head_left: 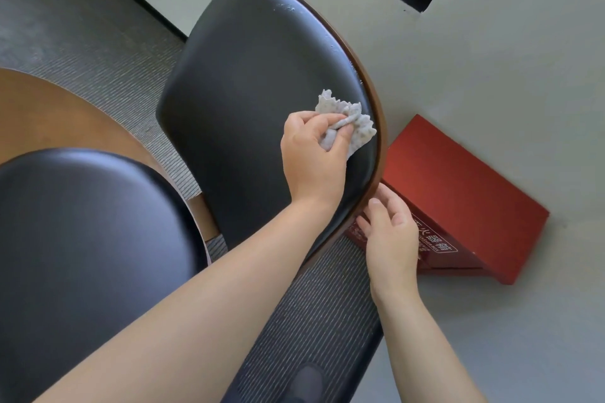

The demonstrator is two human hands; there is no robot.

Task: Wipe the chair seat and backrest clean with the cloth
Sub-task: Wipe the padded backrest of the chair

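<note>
Backrest [248, 101] stands behind seat [82, 239], w/ table [49, 114] to the left. Cloth [347, 124] lies on backrest's right part, near its rim. Box [458, 193] sits right of backrest, against wall [491, 59].

Black padded chair backrest [255, 101]: broad upper face clear. Red rectangular box [458, 193] stands just beside its wooden rim, against the grey wall [491, 59], narrowing the passage. Striped grey carpet [314, 314] below lies open.
</note>
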